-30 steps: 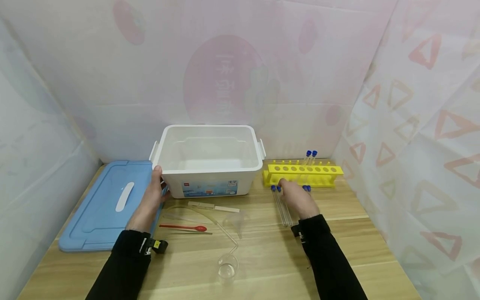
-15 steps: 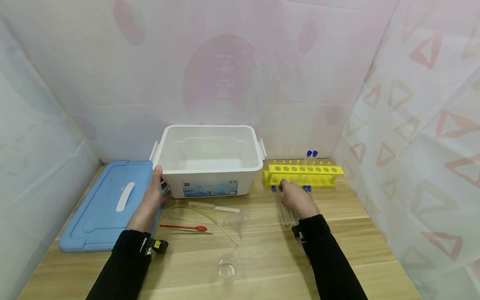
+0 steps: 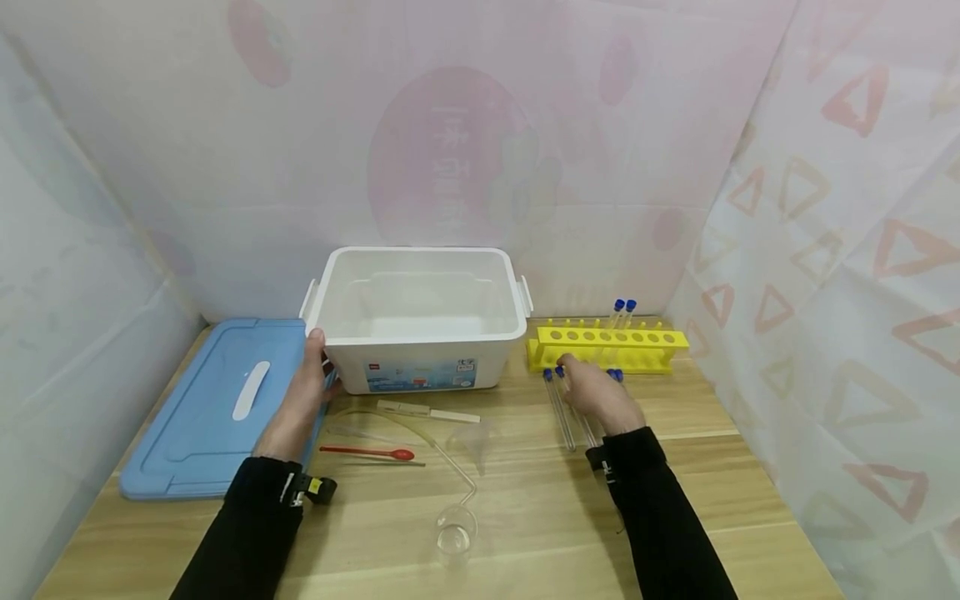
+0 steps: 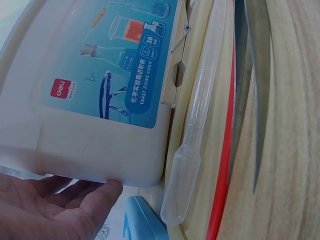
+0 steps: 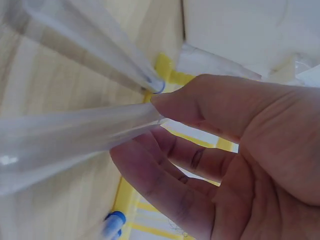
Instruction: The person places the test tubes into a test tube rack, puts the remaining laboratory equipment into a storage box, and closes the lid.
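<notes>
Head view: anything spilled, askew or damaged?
No spill or visible damage. Mildly out of place: blue-capped tubes lie on the tabletop before the yellow rack, which has free holes. The right hand pinches one tube.

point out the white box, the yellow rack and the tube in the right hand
white box (image 3: pixel 422 351): head view, front wall just above the label
yellow rack (image 3: pixel 602 342): head view, front edge of the top bar
tube (image 5: pixel 70 141): right wrist view, middle of its clear body
</notes>
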Demonstrator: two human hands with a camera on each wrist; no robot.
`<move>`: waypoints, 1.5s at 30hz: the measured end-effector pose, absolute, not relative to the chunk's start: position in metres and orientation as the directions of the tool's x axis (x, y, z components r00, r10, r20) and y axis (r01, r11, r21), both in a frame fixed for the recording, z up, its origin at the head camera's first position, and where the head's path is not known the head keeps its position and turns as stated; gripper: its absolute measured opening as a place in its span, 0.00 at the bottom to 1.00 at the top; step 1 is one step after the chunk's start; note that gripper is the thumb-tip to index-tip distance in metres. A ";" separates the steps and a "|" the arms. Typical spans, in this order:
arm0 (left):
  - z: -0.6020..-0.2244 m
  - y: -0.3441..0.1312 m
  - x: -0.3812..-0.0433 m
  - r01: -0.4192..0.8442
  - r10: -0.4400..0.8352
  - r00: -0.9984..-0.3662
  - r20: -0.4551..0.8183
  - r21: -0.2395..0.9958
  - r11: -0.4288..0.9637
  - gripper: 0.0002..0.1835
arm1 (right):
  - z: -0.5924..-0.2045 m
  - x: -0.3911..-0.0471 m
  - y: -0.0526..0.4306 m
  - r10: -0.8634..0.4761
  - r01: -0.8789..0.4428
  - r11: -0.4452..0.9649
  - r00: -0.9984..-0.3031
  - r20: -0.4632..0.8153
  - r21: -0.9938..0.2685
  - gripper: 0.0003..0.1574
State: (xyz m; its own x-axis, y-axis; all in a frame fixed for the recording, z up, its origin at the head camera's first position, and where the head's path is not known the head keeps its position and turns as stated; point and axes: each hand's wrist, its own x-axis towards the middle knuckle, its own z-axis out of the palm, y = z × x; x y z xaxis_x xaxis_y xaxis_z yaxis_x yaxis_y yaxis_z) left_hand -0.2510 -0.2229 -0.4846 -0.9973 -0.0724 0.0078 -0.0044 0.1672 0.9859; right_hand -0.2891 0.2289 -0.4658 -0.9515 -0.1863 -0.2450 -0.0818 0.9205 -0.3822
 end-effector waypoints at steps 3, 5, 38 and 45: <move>-0.484 -0.224 -0.251 -0.004 -0.071 -0.997 0.009 0.984 0.178 0.44 | -0.460 -0.290 0.227 -0.217 -0.108 0.913 -0.945 -0.245 -0.393 0.42; -0.483 -0.224 -0.251 0.000 -0.068 -0.998 0.013 0.982 0.187 0.43 | -0.455 -0.289 0.225 -0.248 -0.140 0.905 -0.941 -0.231 -0.401 0.43; -0.485 -0.225 -0.249 0.025 -0.057 -0.998 0.036 0.984 0.179 0.42 | -0.418 -0.292 0.227 -0.151 -0.422 0.753 -0.858 0.491 -0.506 0.40; -0.486 -0.229 -0.246 0.047 -0.034 -0.998 0.056 0.975 0.215 0.41 | -0.420 -0.291 0.224 -0.094 -0.463 0.700 -0.815 0.572 -0.544 0.36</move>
